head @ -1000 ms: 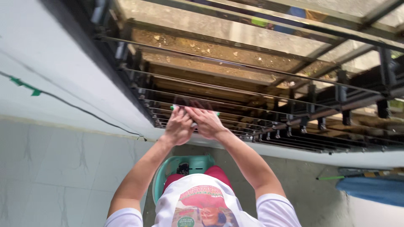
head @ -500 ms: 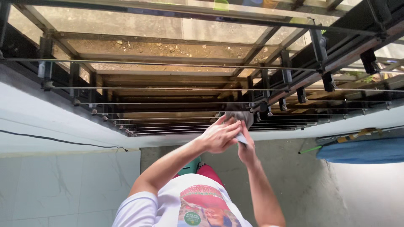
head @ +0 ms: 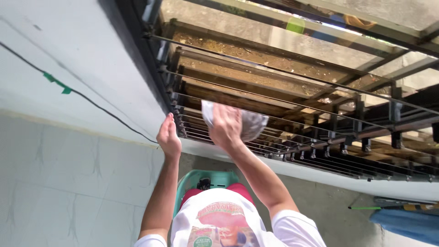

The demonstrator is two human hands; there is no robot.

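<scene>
Raised overhead, the right hand (head: 226, 124) is seen closed around a pale grey-white cloth (head: 247, 122), which is bunched in its fingers and pressed up against the thin metal drying rods (head: 292, 137) near their left ends, where they meet the dark steel frame (head: 137, 55). Beside it, just apart, the left hand (head: 168, 136) is held flat and open, fingers together, with nothing gripped; its fingertips are seen close to the frame's edge and the rod ends. Free space is left to the right, where the rods run on bare toward the far brackets (head: 366, 144), while to the left the white wall (head: 55, 59) with its black cable (head: 91, 103) closes the way. Below the arms a white printed shirt (head: 219, 224) and a green plastic basket (head: 206, 176) are seen, and a blue object (head: 407, 224) lies at the lower right corner. Compared with half a second earlier, the hands are no longer joined on the cloth: the left has been taken off it, and the cloth is held nearer the wall-side end of the rods.
</scene>
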